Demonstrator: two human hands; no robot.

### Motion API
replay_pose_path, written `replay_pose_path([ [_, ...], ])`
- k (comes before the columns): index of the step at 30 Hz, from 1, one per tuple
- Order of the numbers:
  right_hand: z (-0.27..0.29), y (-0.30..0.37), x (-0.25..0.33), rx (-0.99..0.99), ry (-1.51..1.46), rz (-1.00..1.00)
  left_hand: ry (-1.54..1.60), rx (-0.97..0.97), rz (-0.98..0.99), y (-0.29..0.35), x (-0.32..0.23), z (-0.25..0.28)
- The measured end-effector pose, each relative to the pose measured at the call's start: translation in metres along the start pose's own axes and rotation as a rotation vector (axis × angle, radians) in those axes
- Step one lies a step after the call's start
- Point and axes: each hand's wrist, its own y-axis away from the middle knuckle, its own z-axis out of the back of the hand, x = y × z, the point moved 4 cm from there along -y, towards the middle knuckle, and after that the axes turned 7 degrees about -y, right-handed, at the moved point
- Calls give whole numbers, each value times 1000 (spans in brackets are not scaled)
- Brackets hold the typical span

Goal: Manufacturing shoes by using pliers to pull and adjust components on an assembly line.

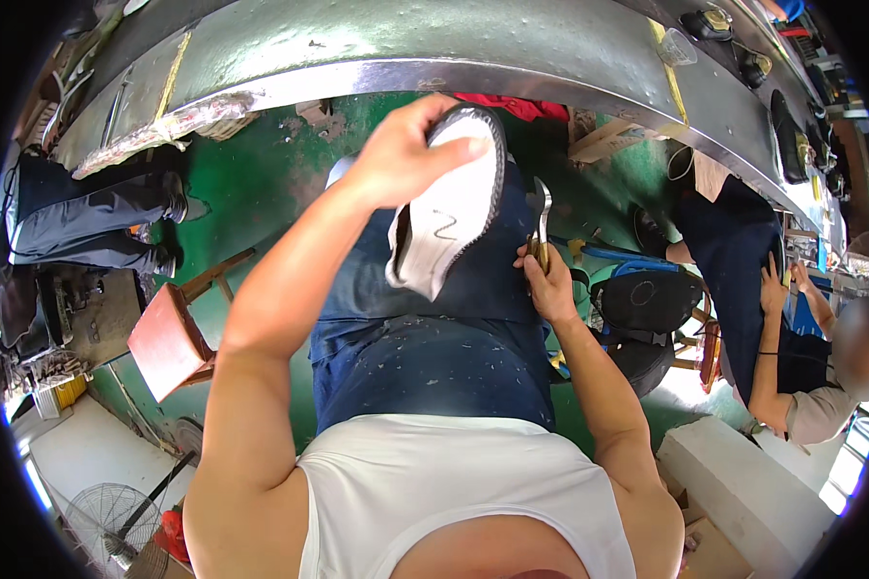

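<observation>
My left hand [401,159] is closed round one end of a white shoe [452,217], raised above my lap. The shoe has a dark ridged edge along one side and a thin dark squiggle on its white face. My thumb presses on that face, while the fingers go behind it, out of sight. To the right of the shoe, my right hand [553,289] is wrapped round the handle of metal pincers [543,214], whose curved silver head points up and away from me. A gap separates the pincers from the shoe.
A metal-edged workbench [357,82] curves across the far side. On the left stand a brown stool [171,338] and a wire fan [116,526]. A black bag [647,299] is right of my legs. Another person [801,372] works at the right; someone's legs [97,222] show at the left.
</observation>
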Motion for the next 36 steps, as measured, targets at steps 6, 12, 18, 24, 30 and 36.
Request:
replay_pose_path([
  [6,4,11,40,97,225,-229,280,130,586,-48,154,-66],
  [12,-19,38,57,-28,160,-32,468,346,684,-60,167,-84],
  [18,-29,-21,42,199,255,-365,761,155,804,-35,153,-74],
  [24,-17,-24,75,435,332,-320,692,28,810,21,168,-83],
  [30,-31,-45,102,621,792,-51,639,-38,732,35,169,-91],
  [36,-48,-78,137,779,750,-681,555,-135,778,55,161,-92],
])
